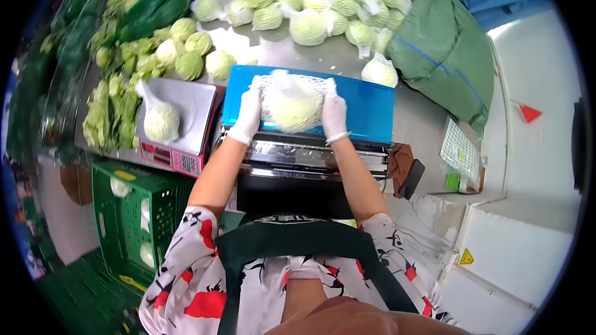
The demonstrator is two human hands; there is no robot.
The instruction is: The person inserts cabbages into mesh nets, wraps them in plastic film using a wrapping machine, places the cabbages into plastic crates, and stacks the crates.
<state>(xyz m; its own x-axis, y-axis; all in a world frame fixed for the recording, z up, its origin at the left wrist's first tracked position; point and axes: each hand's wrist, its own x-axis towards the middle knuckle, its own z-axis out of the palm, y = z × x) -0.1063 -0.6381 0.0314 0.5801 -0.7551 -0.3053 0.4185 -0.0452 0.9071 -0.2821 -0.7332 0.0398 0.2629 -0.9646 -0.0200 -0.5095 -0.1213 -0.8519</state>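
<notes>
A pale green cabbage in white foam netting and clear film (pixel 293 108) is held over the blue top (pixel 366 111) of a wrapping machine. My left hand (pixel 249 110), in a white glove, grips its wrapping on the left side. On the right side my right hand (pixel 334 111), also gloved, has its fingers closed on the same wrapping. Just left of the machine, a netted cabbage (pixel 161 122) rests on the metal pan of a pink scale (pixel 195 105).
Many netted cabbages (pixel 308 26) crowd the table's back. Bare cabbages (pixel 189 65) and loose leaves (pixel 112 115) lie at left, above a green crate (pixel 133 223). A green sack (pixel 434 49) stands at right, with a brown cloth (pixel 400 164) beside the machine.
</notes>
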